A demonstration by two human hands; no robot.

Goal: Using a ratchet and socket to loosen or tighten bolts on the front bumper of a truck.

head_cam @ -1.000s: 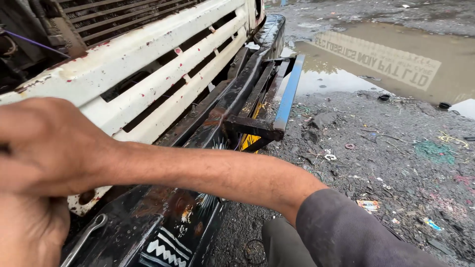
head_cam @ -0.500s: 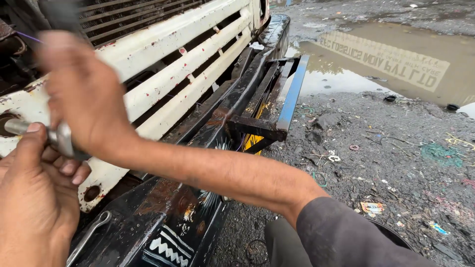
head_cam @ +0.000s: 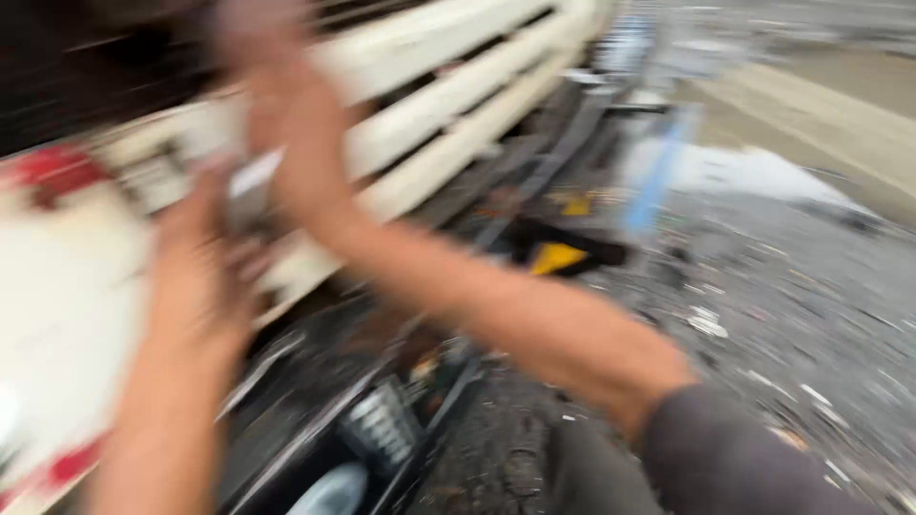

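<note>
Metal tool [head_cam: 250, 191] — pale, blurred — sits in left hand [head_cam: 205, 257]'s closed grip.

The picture is very blurry. No boxes, packs or screens show. A small yellow patch [head_cam: 558, 256] sits on the dark bumper [head_cam: 534, 191] near the middle, and it may be a sticker or a sign. It is too blurry to tell.
</note>
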